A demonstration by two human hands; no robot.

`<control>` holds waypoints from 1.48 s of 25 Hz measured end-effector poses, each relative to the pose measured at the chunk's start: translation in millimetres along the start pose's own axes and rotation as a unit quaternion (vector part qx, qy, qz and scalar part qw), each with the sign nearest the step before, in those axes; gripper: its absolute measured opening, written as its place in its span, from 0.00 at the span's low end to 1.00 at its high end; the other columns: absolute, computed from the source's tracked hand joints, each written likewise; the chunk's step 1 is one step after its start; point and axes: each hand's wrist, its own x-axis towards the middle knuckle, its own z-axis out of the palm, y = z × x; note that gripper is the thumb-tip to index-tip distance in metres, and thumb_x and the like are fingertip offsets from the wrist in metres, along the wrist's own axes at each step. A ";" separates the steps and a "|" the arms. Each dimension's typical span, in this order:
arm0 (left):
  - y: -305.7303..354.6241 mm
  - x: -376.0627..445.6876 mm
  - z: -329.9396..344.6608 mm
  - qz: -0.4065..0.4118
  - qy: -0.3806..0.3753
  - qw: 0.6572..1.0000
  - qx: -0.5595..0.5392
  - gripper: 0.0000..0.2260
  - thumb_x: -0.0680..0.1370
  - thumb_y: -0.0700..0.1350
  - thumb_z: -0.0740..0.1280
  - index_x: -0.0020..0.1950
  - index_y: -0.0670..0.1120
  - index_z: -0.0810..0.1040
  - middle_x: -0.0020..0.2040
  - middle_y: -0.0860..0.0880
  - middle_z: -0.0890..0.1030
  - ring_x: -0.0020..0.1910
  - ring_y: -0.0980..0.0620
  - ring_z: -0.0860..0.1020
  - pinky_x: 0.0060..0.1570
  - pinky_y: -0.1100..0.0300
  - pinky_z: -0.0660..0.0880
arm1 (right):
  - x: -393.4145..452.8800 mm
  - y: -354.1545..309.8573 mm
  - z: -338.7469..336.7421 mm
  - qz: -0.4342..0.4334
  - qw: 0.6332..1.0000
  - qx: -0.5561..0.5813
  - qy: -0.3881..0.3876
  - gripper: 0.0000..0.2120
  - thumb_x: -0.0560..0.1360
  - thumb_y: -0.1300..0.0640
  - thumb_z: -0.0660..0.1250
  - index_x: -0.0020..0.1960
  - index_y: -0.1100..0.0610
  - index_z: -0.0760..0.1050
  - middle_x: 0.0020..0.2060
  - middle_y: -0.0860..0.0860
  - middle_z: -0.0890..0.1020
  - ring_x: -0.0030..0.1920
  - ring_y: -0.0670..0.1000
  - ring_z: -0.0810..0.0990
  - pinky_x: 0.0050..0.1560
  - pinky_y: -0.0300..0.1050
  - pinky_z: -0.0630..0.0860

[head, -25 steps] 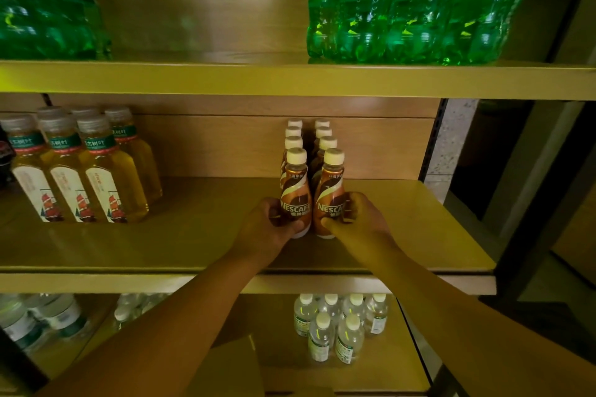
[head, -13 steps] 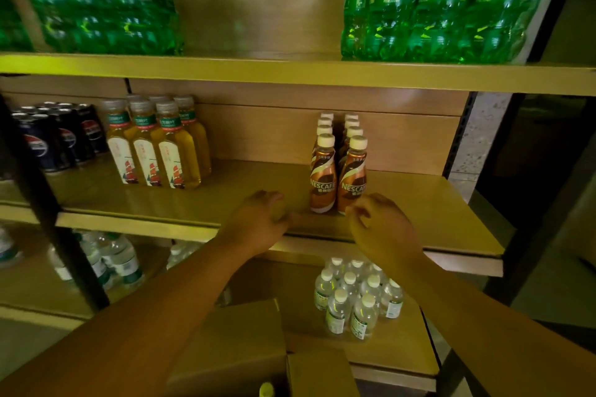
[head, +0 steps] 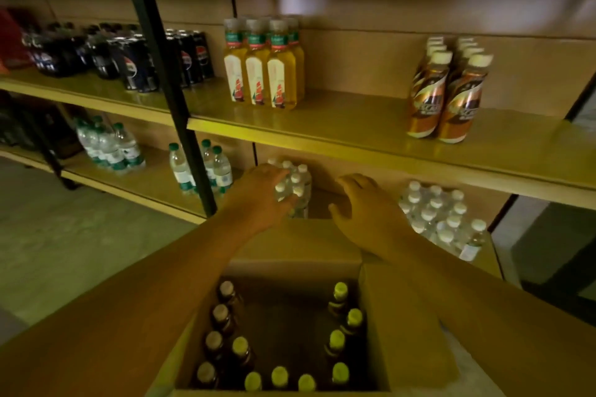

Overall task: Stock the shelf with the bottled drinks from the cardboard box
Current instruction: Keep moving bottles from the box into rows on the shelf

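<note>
An open cardboard box (head: pixel 406 329) stands below me at the bottom centre. It holds several dark bottles with yellow-green caps (head: pixel 337 340) and several with brownish caps (head: pixel 221 314). Two rows of brown coffee bottles (head: pixel 448 97) stand on the middle shelf (head: pixel 354 135) at the right. My left hand (head: pixel 261 196) and my right hand (head: pixel 364 206) hover above the box's far flap with loose fingers. Both hands hold nothing.
Yellow tea bottles (head: pixel 267 68) and dark cola cans (head: pixel 190 55) also stand on the middle shelf. Water bottle packs (head: pixel 442 216) fill the lower shelf. A black upright post (head: pixel 167 80) divides the shelving. Grey floor (head: pixel 64 235) lies to the left.
Both hands let go of the front coffee bottles, pulled back from the middle shelf and came down over the box. My view swung down and left, bringing the open box in.
</note>
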 end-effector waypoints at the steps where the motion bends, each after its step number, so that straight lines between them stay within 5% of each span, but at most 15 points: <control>1: -12.5 -11.4 3.4 -0.007 0.001 1.000 0.023 0.26 0.75 0.62 0.64 0.70 0.54 0.70 0.68 0.49 0.74 0.66 0.46 0.73 0.59 0.48 0.75 | -0.8 -9.9 12.7 -0.002 1.000 -0.012 -0.002 0.26 0.79 0.44 0.61 0.75 0.52 0.64 0.73 0.51 0.67 0.72 0.55 0.66 0.66 0.53 0.70; 7: -66.8 -60.0 18.0 0.007 -0.055 0.988 0.147 0.32 0.78 0.65 0.56 0.78 0.55 0.52 0.79 0.45 0.55 0.78 0.41 0.53 0.74 0.42 0.57 | -7.9 -65.3 78.1 0.004 0.993 -0.108 -0.047 0.29 0.79 0.40 0.55 0.76 0.52 0.61 0.76 0.50 0.63 0.77 0.53 0.58 0.72 0.53 0.60; 17: -105.6 -138.2 68.9 -0.003 -0.094 0.990 0.109 0.30 0.79 0.61 0.57 0.78 0.55 0.54 0.80 0.47 0.54 0.78 0.43 0.51 0.75 0.44 0.53 | -67.3 -99.8 135.7 0.059 0.993 -0.069 -0.082 0.31 0.80 0.39 0.56 0.78 0.53 0.58 0.77 0.51 0.60 0.77 0.54 0.58 0.71 0.54 0.60; 26: -132.3 -199.0 147.4 -0.018 -0.216 0.976 0.024 0.33 0.78 0.57 0.65 0.79 0.53 0.55 0.79 0.49 0.55 0.78 0.47 0.53 0.74 0.47 0.59 | -100.8 -95.9 231.6 0.039 0.981 -0.031 -0.187 0.32 0.80 0.40 0.56 0.79 0.53 0.55 0.79 0.51 0.56 0.79 0.52 0.51 0.75 0.53 0.57; 30: -137.0 -207.1 170.3 -0.021 -0.263 0.965 0.001 0.37 0.75 0.59 0.68 0.79 0.53 0.54 0.79 0.49 0.57 0.77 0.47 0.57 0.70 0.47 0.66 | -113.3 -81.4 252.0 0.020 0.966 -0.007 -0.256 0.33 0.79 0.41 0.60 0.79 0.52 0.55 0.78 0.49 0.59 0.77 0.52 0.57 0.73 0.52 0.63; 34: -133.7 -207.3 180.4 -0.044 -0.346 0.937 0.015 0.34 0.75 0.53 0.71 0.77 0.52 0.59 0.73 0.47 0.68 0.69 0.45 0.70 0.61 0.50 0.73 | -115.8 -68.6 261.7 0.060 0.902 0.051 -0.424 0.34 0.77 0.41 0.66 0.78 0.50 0.58 0.73 0.52 0.68 0.69 0.55 0.70 0.62 0.49 0.71; 37: -132.4 -203.1 189.1 -0.043 -0.353 0.934 0.044 0.23 0.76 0.49 0.70 0.69 0.51 0.69 0.63 0.47 0.77 0.59 0.45 0.77 0.47 0.55 0.73 | -113.5 -67.1 268.0 0.048 0.859 0.011 -0.509 0.29 0.80 0.53 0.65 0.78 0.52 0.59 0.75 0.54 0.65 0.72 0.58 0.68 0.64 0.50 0.68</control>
